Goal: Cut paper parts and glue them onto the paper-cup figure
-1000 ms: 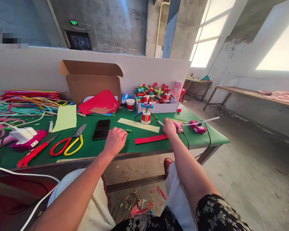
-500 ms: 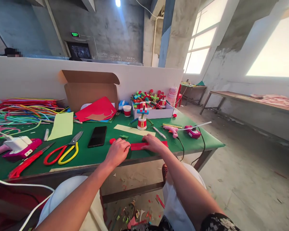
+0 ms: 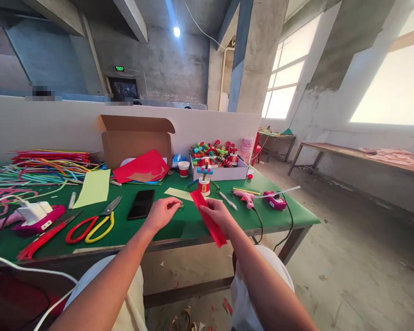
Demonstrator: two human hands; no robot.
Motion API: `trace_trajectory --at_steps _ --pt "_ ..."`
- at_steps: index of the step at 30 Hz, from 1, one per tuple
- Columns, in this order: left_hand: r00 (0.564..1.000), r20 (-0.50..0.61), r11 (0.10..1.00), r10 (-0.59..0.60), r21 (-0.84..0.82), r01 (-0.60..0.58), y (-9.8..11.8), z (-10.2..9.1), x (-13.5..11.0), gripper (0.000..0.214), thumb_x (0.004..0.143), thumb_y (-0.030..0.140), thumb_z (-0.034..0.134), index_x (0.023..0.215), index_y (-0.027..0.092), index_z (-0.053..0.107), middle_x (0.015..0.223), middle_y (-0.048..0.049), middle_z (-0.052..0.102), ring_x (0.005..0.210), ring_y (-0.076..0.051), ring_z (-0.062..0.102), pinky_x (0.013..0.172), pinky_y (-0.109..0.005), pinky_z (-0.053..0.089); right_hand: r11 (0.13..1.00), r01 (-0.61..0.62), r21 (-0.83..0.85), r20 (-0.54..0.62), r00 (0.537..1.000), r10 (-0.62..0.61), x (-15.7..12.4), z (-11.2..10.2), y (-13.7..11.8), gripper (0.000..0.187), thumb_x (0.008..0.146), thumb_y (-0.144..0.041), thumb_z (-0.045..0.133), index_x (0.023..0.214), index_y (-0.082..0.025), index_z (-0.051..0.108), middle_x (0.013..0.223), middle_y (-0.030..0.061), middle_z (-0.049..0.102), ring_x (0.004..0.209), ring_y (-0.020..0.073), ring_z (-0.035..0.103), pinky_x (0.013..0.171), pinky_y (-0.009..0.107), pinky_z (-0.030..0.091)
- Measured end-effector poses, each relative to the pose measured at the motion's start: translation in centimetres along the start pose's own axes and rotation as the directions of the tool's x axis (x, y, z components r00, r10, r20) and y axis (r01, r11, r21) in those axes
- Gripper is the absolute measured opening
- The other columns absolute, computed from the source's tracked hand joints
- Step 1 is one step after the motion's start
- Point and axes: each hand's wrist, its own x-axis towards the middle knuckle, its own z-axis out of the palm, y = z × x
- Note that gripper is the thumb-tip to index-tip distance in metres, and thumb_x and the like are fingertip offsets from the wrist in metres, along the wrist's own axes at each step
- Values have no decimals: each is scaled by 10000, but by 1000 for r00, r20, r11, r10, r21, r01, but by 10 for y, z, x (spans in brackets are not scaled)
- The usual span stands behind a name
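Right hand (image 3: 218,215) pinches a long red paper strip (image 3: 215,231) between thumb and fingers, tilted above the near edge of the green table (image 3: 131,230).
The left hand (image 3: 162,212), fingers curled and tips drawn together, hovers beside a small green scrap (image 3: 181,208); whether it grips the scrap cannot be told. A black phone (image 3: 141,204) and red-and-yellow scissors (image 3: 89,225) lie to its left, and a pink glue gun (image 3: 245,197) lies to the right.

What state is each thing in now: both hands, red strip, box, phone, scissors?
right hand, fingers shut on the red paper strip
red paper strip, held in the air, tilted
left hand, fingers curled, grip unclear
cardboard box, lid open
phone, flat, screen dark
scissors, flat, blades closed
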Motion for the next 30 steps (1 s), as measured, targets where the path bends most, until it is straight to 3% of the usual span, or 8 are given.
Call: trace_trajectory --at_steps 2,5,9,14,20,25,30 --pt "998 29 972 -64 -225 69 4 2 0 373 760 509 539 821 174 691 795 -70 736 752 -211 645 681 -310 482 961 -53 270 35 998 45 -5 6 -4 302 726 -468 673 772 -179 597 658 -24 552 581 109 450 529 237 309" --pt "989 104 896 -102 -422 136 12 8 -5 462 739 595 555 820 155 668 774 -72 715 723 -184 619 634 -282 460 899 -119 422 83 992 92 -11 14 -8 377 618 -493 771 748 -184 600 631 -34 554 545 97 433 512 234 301" --pt "975 171 822 -145 -527 215 21 13 -11 421 646 557 679 774 162 610 671 -25 665 642 -142 566 583 -248 418 892 -149 426 126 987 104 -15 20 -10 417 586 -517 801 735 -175 614 595 -43 547 514 80 411 496 228 269" --pt "979 133 767 -156 -608 205 23 11 -12 352 637 493 681 713 162 588 603 1 619 591 -120 525 565 -241 403 895 -180 409 173 978 117 -18 22 -11 455 556 -548 810 695 -181 579 561 -54 534 488 78 416 481 228 266" --pt "988 96 774 -125 -614 157 21 9 -13 256 622 408 652 635 160 592 555 6 594 552 -106 489 557 -236 396 894 -198 401 223 968 114 -17 25 -9 474 533 -553 818 693 -180 574 573 -52 550 484 80 429 471 226 273" --pt "980 92 766 -176 -613 195 18 6 -12 343 664 503 639 645 164 583 585 -8 612 561 -120 523 538 -237 400 896 -186 402 190 975 117 -16 27 -9 456 547 -539 814 669 -185 554 569 -55 534 495 80 425 475 224 268" --pt "988 83 791 -131 -592 155 13 8 -10 270 645 428 656 627 168 584 547 7 590 534 -112 505 531 -233 392 887 -224 403 250 960 129 -15 28 -7 430 568 -517 817 715 -187 584 577 -44 565 489 89 439 481 228 273"
